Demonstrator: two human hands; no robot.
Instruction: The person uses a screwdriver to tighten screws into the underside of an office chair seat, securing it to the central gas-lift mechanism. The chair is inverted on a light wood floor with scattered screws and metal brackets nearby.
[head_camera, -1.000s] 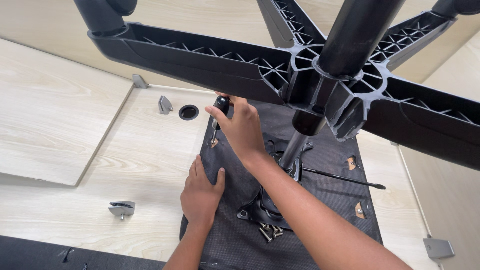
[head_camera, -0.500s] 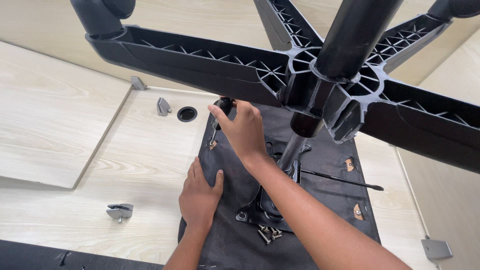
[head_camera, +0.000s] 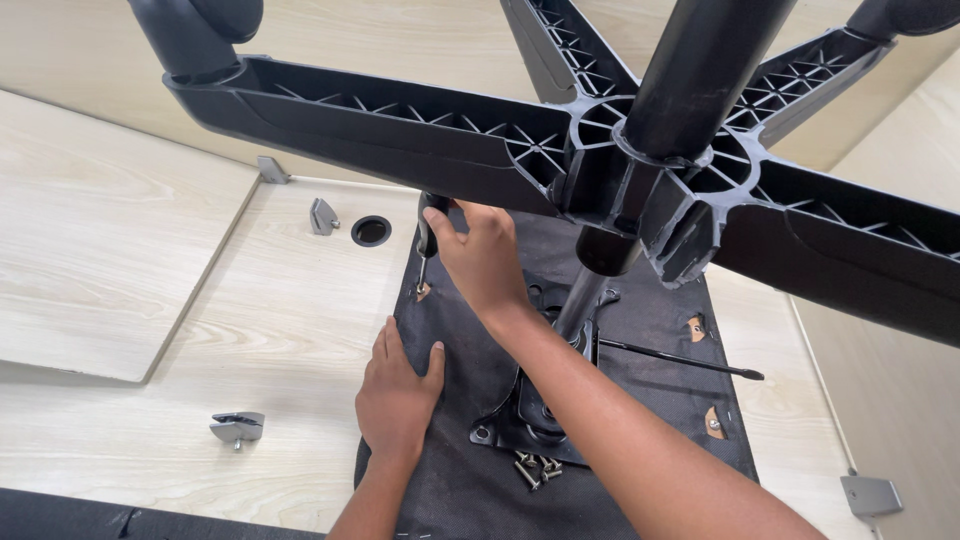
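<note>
An upturned office chair lies on a light wooden desk (head_camera: 250, 330). Its black fabric seat underside (head_camera: 460, 400) faces up, and the black star base (head_camera: 620, 170) on its column spreads overhead. My right hand (head_camera: 480, 260) grips a black-handled screwdriver (head_camera: 428, 235), held upright with its tip at a screw hole near the seat's far left corner. My left hand (head_camera: 395, 385) rests flat, palm down, on the seat's left edge. A black metal mounting plate (head_camera: 540, 400) sits at the foot of the column, with several loose screws (head_camera: 535, 468) beside it.
A thin black lever rod (head_camera: 680, 358) juts right from the mechanism. The desk has a round cable hole (head_camera: 371, 231), a grey bracket (head_camera: 322, 216) near it, a metal clamp (head_camera: 237, 428) at the front left and a grey plate (head_camera: 870, 495) at the right.
The view has shifted slightly. My right hand stays on the screwdriver at the same corner, turned a little; my left hand has barely moved on the seat.
</note>
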